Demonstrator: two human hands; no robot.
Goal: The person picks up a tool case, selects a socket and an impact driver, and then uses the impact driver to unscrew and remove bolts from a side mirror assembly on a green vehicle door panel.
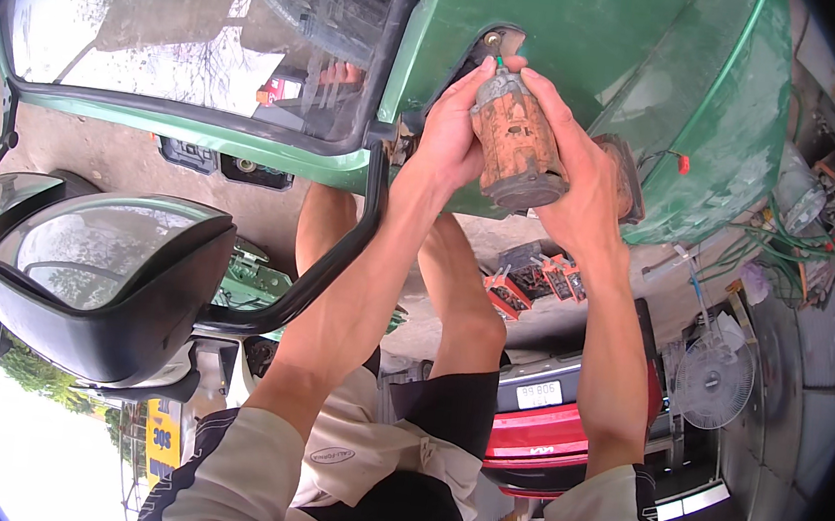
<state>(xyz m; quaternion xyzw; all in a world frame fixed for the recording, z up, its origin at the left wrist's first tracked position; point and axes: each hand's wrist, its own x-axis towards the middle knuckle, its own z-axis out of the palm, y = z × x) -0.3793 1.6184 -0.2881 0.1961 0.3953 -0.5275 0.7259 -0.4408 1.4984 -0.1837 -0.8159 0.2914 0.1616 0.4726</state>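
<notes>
An orange cordless driver [524, 142], scuffed and dirty, with a grey nose and a dark rear cap, is held between both my hands. My right hand [586, 181] is closed round its handle, and the battery end [623, 178] sticks out past the wrist. On the other side my left hand [453, 128] steadies the nose, fingertips near the bit. The bit, with a green band, points away from me at a round fastener [493, 41] in a dark recess of the green vehicle panel [562, 13]. Whether the bit touches the fastener I cannot tell.
A window [198, 38] with a black seal lies left of my hands. Black side mirrors [107, 251] on a curved arm [336, 273] stand close to my left forearm. Right, an orange connector [684, 165] hangs by the panel. Below are orange-handled tools [507, 294], a fan [714, 382] and a red car [537, 433].
</notes>
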